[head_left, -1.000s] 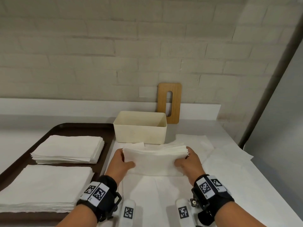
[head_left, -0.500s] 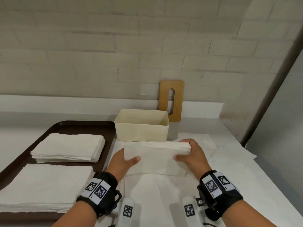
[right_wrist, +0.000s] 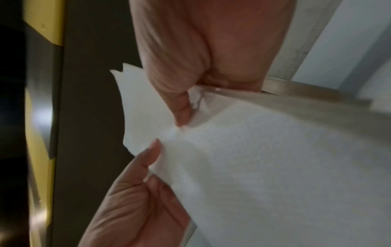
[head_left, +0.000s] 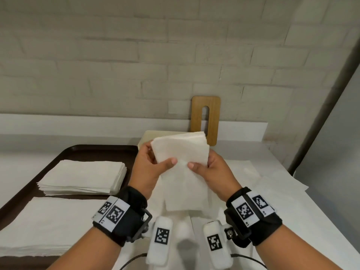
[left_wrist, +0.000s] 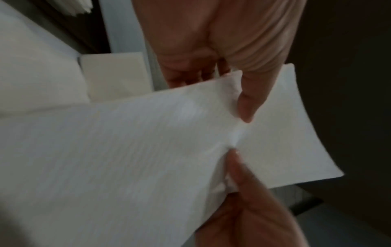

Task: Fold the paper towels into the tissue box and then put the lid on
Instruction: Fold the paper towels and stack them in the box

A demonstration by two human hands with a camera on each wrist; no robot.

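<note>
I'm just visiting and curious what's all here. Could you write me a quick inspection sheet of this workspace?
Surface: white counter, loose paper sheets spread on it.
Job's things: folded paper towels held up; cream tissue box mostly hidden behind; wooden lid leaning on the wall.
Clutter: brown tray with two paper stacks.
Hands: left hand and right hand both pinch the towels.
Cables: thin black cable at the wrists.
Surroundings: pale brick wall.
</note>
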